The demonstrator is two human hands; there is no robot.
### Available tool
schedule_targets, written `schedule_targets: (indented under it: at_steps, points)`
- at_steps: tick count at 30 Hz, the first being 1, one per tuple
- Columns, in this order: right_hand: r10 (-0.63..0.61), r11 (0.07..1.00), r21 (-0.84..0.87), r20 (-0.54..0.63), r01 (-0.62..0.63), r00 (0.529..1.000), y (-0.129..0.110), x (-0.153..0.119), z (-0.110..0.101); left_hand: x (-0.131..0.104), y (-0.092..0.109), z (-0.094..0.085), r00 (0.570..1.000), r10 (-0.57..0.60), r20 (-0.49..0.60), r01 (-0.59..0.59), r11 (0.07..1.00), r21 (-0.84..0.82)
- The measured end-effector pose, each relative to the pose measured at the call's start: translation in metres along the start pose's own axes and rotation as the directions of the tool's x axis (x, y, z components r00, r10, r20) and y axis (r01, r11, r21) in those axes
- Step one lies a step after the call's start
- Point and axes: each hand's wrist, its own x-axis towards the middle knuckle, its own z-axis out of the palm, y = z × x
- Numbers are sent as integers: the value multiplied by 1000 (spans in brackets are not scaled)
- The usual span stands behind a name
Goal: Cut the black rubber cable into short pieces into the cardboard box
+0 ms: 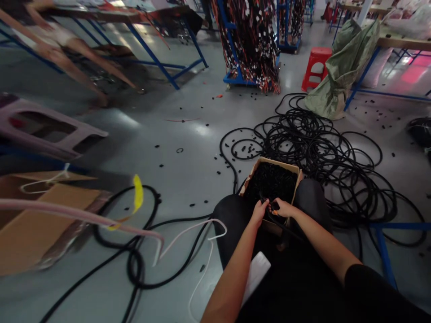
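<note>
Between my knees stands an open cardboard box filled with small black pieces. Both hands are close together over its near edge. My left hand is closed around a black cable. Close on its right, my right hand is closed on a tool with an orange part. The shape of the tool's working end is too small and dark to make out. A white object lies by my left forearm.
Tangled black cable lies right of the box, more loops at left. A blue rack holds wires. A red stool, a green sack, a flattened carton and a grey stool stand around. A person sits back left.
</note>
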Motion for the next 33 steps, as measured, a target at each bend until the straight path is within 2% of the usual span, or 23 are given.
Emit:
schedule_targets:
  at_steps: [3,5,7,9,11,13,15,18,24,29,33]
  points:
    - [41,995,90,8,-42,999,-7,-6,-5,-12,10,-8,999,31,16,-31,999,-11]
    - [82,985,151,40,-87,996,-8,-20,-5,-30,10,-18,999,35,32,-35,999,-17]
    - [141,951,260,116,-167,983,-4,-45,0,-56,2,-32,999,27,41,-26,1000,-13]
    - [158,852,463,218,-245,963,1,-76,11,-83,-13,-45,989,127,70,-132,988,82]
    - [120,772,575,284,-269,951,6,-106,25,-107,-27,-54,978,189,83,-202,961,189]
    - [101,703,653,299,-281,949,8,-130,37,-124,-37,-56,980,195,46,-200,952,233]
    - [124,661,680,317,-316,940,7,-144,42,-136,-40,-52,980,187,60,-197,934,297]
    - [142,648,671,360,-361,922,5,-149,40,-140,-36,-45,982,157,103,-183,927,329]
    - [188,656,645,362,-391,913,1,-125,36,-123,-23,-42,989,117,94,-136,963,233]
    - [166,702,619,340,-353,926,0,-119,38,-119,-21,-37,991,109,80,-119,985,127]
    - [129,765,577,301,-288,945,3,-119,37,-116,-20,-36,991,94,92,-106,985,135]
